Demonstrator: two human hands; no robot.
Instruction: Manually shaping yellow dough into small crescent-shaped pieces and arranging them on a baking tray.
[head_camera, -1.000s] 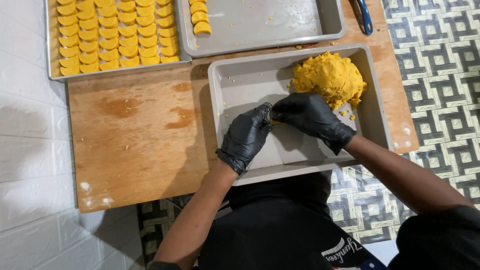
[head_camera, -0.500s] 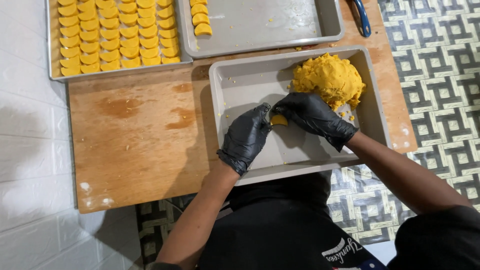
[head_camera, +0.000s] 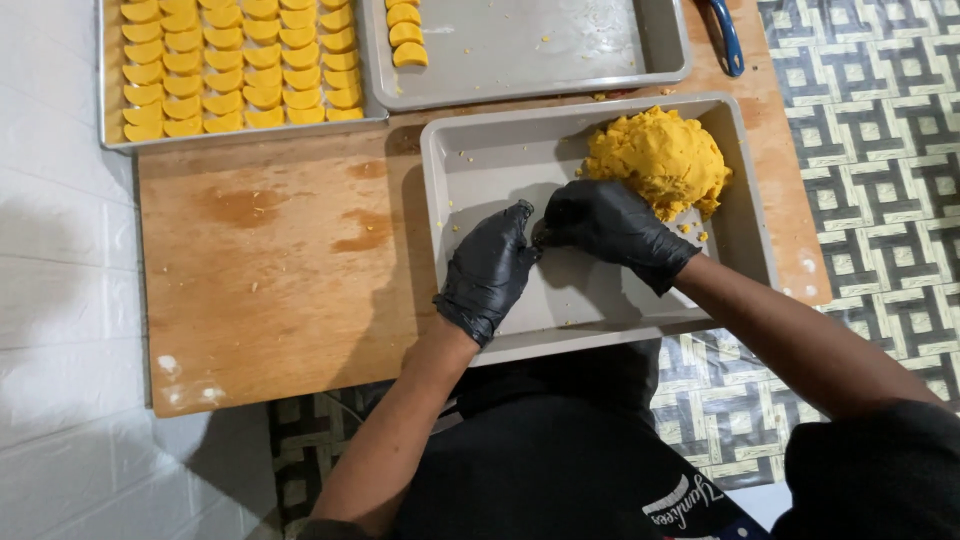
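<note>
Working over a shallow grey metal tray (head_camera: 470, 160), the person's black-gloved left hand (head_camera: 487, 272) and black-gloved right hand (head_camera: 612, 226) meet fingertip to fingertip, closed together on something too small and hidden to make out, probably a pinch of dough. A large rough mound of yellow dough (head_camera: 657, 160) sits in the tray's far right corner, touching the right hand's back. Beyond, on the bare wooden board (head_camera: 270, 270), one long baking tray (head_camera: 240, 135) is filled with rows of yellow half-moon pieces (head_camera: 235, 62), and a second grey tray (head_camera: 640, 55) holds only a few. The step looks like shaping one portion; the next move calls for gentle, even pressure.
</note>
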